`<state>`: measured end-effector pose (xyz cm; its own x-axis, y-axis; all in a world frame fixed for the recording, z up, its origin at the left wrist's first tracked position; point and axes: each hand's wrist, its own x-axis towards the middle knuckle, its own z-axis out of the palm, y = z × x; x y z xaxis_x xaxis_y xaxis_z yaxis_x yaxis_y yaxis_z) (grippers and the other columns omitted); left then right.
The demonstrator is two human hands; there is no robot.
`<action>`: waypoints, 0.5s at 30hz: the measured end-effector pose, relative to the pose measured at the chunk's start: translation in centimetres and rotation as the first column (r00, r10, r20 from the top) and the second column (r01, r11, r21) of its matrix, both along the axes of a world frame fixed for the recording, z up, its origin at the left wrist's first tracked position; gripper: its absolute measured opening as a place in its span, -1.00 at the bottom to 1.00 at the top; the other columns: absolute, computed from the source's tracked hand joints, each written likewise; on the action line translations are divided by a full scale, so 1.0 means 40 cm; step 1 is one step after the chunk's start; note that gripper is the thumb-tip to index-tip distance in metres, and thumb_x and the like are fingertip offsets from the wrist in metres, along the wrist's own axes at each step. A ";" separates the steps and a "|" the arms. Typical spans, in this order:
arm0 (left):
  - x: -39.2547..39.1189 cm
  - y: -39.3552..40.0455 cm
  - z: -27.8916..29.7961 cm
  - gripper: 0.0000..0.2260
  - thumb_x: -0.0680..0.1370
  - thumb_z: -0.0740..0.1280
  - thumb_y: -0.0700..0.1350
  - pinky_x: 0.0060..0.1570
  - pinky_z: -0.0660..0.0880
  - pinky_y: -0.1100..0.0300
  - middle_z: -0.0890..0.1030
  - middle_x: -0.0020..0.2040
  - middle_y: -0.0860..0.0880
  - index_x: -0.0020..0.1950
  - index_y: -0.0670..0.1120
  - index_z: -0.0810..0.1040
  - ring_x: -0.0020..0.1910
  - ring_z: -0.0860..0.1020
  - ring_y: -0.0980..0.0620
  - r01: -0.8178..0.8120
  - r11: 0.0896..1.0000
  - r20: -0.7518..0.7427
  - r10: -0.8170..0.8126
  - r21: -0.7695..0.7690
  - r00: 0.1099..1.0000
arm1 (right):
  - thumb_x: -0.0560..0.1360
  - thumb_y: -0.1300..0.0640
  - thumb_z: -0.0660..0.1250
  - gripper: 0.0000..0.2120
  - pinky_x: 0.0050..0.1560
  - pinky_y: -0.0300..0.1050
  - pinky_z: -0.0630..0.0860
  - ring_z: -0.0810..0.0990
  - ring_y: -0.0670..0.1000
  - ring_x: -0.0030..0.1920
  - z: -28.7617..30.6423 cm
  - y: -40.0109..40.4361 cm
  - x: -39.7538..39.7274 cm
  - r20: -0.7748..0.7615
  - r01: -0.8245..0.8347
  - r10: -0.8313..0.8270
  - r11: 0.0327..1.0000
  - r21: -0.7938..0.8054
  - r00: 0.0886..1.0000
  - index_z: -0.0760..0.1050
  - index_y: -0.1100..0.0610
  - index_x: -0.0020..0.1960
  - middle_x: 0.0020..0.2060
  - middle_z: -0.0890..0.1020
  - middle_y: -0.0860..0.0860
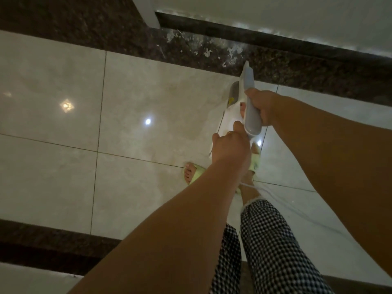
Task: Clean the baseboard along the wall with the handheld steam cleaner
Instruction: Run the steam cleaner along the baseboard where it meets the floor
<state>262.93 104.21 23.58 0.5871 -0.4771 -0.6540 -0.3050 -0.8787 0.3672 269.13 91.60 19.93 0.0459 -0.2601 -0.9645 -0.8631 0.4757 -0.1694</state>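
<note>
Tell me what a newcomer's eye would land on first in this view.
First, the steam cleaner at centre right, gripped by both hands: the right hand on its grey handle, the left hand at its white rear, nozzle aimed at the wall. Next, the white debris scattered on the dark stone strip below the baseboard, just ahead of the nozzle. Lamp glints dot the glossy tiles at left.

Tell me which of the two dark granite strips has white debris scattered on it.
The far granite strip along the baseboard, just past the steam cleaner nozzle, carries white flecks. The near granite strip at lower left shows none.
</note>
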 end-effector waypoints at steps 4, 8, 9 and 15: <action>0.022 -0.037 -0.007 -0.61 0.53 0.32 -0.05 0.13 0.32 0.03 0.38 -0.26 0.05 0.24 -0.11 0.21 -0.26 0.47 -0.01 0.023 0.999 0.049 -0.024 0.029 0.999 | 0.56 -0.08 0.30 -0.61 0.10 -0.08 0.56 0.56 -0.06 -0.21 -0.003 -0.040 0.028 0.003 -0.015 0.015 1.000 0.020 1.000 0.40 0.15 0.26 -0.17 0.60 0.02; 0.043 -0.066 -0.011 -0.62 0.53 0.33 -0.06 0.08 0.32 0.04 0.40 -0.26 0.05 0.21 -0.11 0.21 -0.30 0.42 0.00 0.002 0.999 0.057 -0.004 0.038 0.998 | 0.53 -0.09 0.33 -0.58 0.19 -0.01 0.53 0.59 -0.03 -0.14 -0.004 -0.071 0.052 -0.013 -0.050 0.050 0.998 0.024 0.999 0.41 0.15 0.26 -0.14 0.62 0.01; 0.046 -0.071 -0.011 -0.62 0.53 0.33 -0.06 0.07 0.31 0.04 0.37 -0.29 0.06 0.21 -0.10 0.21 -0.31 0.40 0.00 -0.003 0.999 0.057 0.001 0.042 0.998 | 0.54 -0.08 0.33 -0.59 0.20 0.00 0.52 0.59 -0.03 -0.13 -0.002 -0.077 0.056 -0.009 -0.064 0.064 0.998 0.020 0.998 0.40 0.15 0.25 -0.14 0.61 0.01; 0.061 -0.102 -0.003 -0.60 0.55 0.32 0.01 0.06 0.28 0.05 0.37 -0.24 0.05 0.22 -0.10 0.21 -0.28 0.38 0.00 -0.039 0.998 0.042 0.037 0.053 0.998 | 0.56 -0.04 0.31 -0.65 -0.16 -0.09 0.57 0.58 -0.05 -0.20 0.008 -0.097 0.075 -0.003 -0.083 0.083 0.997 0.004 0.997 0.38 0.15 0.21 -0.14 0.60 0.02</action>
<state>265.39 100.13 23.44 0.6310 -0.4186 -0.6532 -0.2848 -0.9081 0.3069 272.12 87.73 20.26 0.0639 -0.2522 -0.9656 -0.9004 0.4027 -0.1648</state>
